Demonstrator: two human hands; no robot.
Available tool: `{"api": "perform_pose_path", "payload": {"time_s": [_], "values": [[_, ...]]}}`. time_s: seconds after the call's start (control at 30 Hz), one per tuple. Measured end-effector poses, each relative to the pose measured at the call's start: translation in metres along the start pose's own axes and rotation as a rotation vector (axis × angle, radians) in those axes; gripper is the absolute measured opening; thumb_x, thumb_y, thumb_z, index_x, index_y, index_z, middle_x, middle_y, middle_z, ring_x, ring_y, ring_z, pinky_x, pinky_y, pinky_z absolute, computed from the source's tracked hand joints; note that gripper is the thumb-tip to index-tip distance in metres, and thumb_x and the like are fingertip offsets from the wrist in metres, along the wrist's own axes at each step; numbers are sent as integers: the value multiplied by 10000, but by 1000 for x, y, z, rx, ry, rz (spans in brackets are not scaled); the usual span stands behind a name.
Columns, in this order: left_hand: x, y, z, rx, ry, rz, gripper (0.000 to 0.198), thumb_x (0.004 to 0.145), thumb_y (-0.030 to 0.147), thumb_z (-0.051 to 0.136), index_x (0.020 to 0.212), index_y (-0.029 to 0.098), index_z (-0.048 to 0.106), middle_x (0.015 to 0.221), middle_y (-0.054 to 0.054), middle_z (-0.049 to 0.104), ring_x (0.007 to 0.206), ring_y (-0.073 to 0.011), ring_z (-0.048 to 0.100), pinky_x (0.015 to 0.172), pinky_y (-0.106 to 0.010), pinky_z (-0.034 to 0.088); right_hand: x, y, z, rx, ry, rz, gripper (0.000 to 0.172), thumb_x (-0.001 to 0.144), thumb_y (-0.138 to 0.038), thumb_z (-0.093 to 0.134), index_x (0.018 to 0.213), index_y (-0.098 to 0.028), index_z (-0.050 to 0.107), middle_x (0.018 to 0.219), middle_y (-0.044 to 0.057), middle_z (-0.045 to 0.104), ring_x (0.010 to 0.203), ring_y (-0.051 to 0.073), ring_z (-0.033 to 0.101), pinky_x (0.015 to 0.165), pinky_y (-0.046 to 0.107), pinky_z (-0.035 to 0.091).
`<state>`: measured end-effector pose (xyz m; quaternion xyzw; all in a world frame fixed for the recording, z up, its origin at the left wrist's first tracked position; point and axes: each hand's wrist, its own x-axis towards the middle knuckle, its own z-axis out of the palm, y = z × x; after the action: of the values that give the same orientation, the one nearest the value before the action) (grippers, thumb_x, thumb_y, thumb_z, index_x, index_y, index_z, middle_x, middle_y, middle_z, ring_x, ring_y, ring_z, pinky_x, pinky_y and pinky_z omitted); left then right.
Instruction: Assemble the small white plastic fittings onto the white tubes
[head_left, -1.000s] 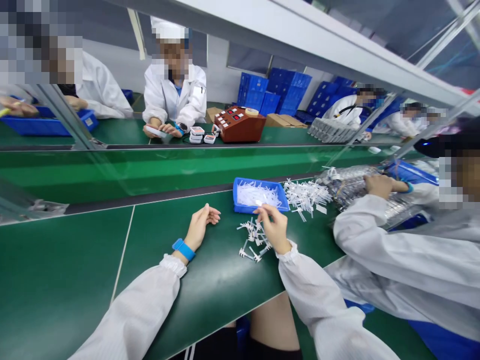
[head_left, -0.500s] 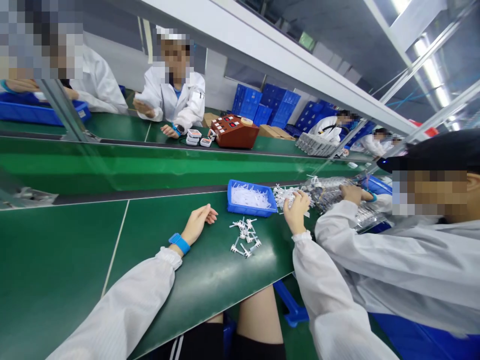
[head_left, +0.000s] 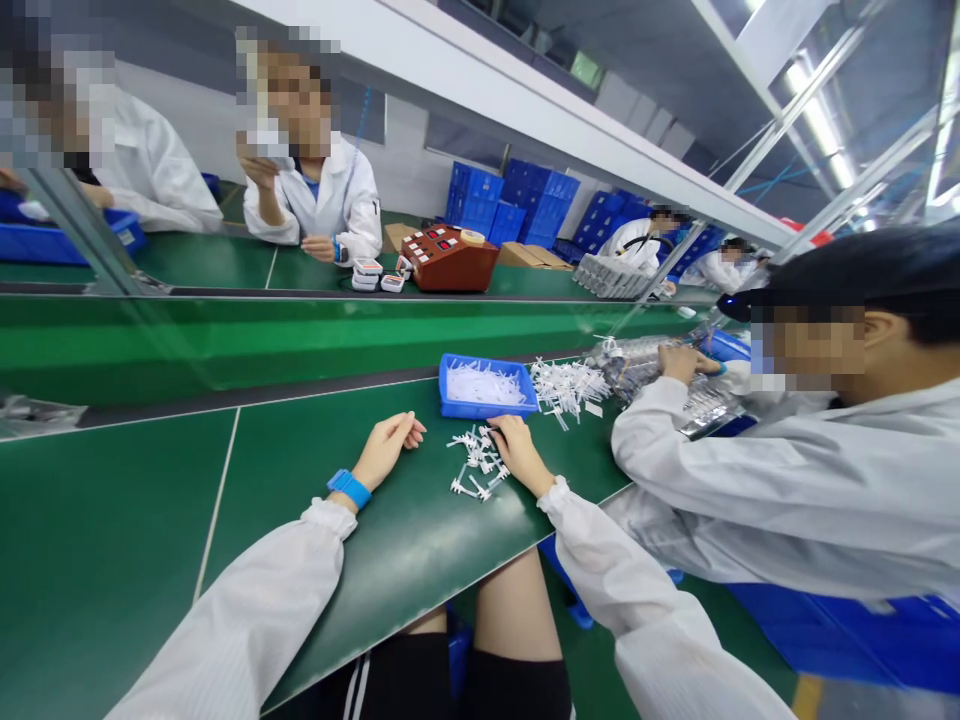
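Note:
My left hand [head_left: 386,447] rests above the green table, fingers curled together; whatever they may hold is hidden. At the small pile of white plastic pieces [head_left: 480,462], which have thin translucent stems, my right hand [head_left: 521,455] reaches in from the right. Its fingers are bent down and together on a white piece at the pile's edge, and the fingertips are partly hidden. Just behind the pile stands a blue tray [head_left: 487,410] of thin, whitish translucent strips. A larger heap of white pieces [head_left: 571,388] lies to the tray's right.
A co-worker in a white coat [head_left: 720,450] sits close on my right, hands at clear plastic bags [head_left: 637,368]. Behind the tray runs a green conveyor [head_left: 300,335]. Across it are more people, a brown control box [head_left: 448,262] and stacked blue bins [head_left: 540,205].
My right hand has moved left and nearer me, from the large heap to the small pile. My left hand stays curled in about the same place. The view has shifted slightly.

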<state>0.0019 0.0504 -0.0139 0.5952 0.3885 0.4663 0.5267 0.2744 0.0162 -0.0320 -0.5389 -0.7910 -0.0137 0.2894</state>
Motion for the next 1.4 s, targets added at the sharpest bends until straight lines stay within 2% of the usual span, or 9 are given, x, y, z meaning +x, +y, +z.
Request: {"api": "perform_pose_path", "payload": {"time_s": [0.23,0.43,0.6,0.83,0.9,1.0,1.1,1.27,1.4], "values": [[-9,8,6,103,13,57,381,829,503,543,709,159,655,651,-38,617,607,-154,565,610,-264,455,-6,2,1,36,123,60,179,941,-158,400,983,-164,575,916,109,594,867,246,527,790,394,452],[-22,12,22,206,39,160,241,814,408,607,847,188,699,866,-59,682,793,-192,629,738,-288,483,1,-22,-11,90,317,-66,181,959,-159,389,1053,-149,543,967,134,578,929,244,546,825,404,476],[-27,8,37,57,-53,101,296,825,384,607,1031,180,661,1043,-79,685,947,-212,648,843,-331,503,13,-52,-1,125,156,-376,194,955,-133,393,1044,-166,563,967,120,618,910,228,569,785,395,497],[-24,8,30,-86,90,52,291,765,407,667,900,149,678,817,-49,695,674,-162,636,641,-282,508,39,-74,-2,96,58,-614,141,941,-181,460,1017,-190,579,1002,99,643,929,209,590,790,372,498],[-21,8,28,-131,99,7,321,750,406,682,929,140,660,732,-29,671,613,-142,611,601,-267,487,59,-64,-12,45,80,-560,128,930,-206,478,988,-192,592,998,105,640,924,225,586,804,389,484],[-17,6,27,-156,98,-54,346,726,393,707,945,136,630,658,3,623,555,-112,566,566,-243,452,97,-33,-22,-59,114,-252,172,919,-164,440,975,-162,603,970,129,634,935,254,562,845,414,453],[-15,3,27,-177,107,-90,387,701,401,725,967,147,604,638,28,591,526,-94,525,518,-218,405,125,2,-17,-140,-62,-2,162,847,-109,500,941,-157,623,953,126,636,936,252,557,869,384,440],[-16,0,26,-275,84,-104,471,640,366,788,1002,155,574,666,23,619,635,-124,597,639,-246,453,131,28,5,-119,-128,21,126,783,-84,541,852,-153,620,901,87,641,889,217,579,862,350,448],[-18,-1,28,-247,108,-104,391,618,350,806,866,157,573,689,0,645,666,-140,618,684,-271,465,124,30,10,-85,-92,50,75,792,-119,556,838,-148,608,916,100,641,925,233,587,865,366,450]]}}
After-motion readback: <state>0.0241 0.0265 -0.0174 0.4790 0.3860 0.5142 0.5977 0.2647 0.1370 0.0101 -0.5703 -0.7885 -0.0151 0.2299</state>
